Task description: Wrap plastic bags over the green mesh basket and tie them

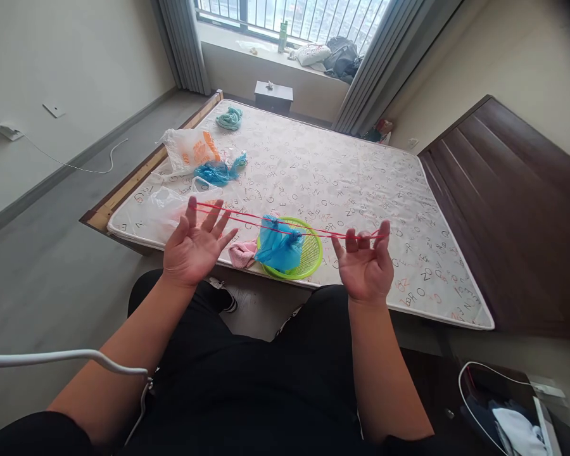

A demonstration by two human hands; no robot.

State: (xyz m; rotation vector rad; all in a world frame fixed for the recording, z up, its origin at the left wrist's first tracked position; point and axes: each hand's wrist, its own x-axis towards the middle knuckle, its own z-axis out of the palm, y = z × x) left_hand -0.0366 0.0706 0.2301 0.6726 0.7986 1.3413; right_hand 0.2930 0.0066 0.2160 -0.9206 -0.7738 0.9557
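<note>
A thin red string [320, 232] runs taut in two strands between my hands, above the near edge of the mattress. My left hand [194, 250] has its palm up, with the string looped at the index fingertip and the other fingers spread. My right hand [367, 269] is palm up too; the string crosses its bent fingers and reaches the index fingertip, near the thumb. Beyond and below the string, a knotted blue plastic bag [278, 250] sits in a green basket [313, 258]. A pink cloth [242, 254] lies beside the basket, on its left.
On the printed mattress [342, 171] lie white plastic bags [185, 152], a crumpled blue bag [218, 172] and a coiled teal cloth [229, 118]. A dark headboard [503, 221] rises at right. A white cable [52, 360] crosses near my left forearm. A small grey table [273, 92] stands by the window.
</note>
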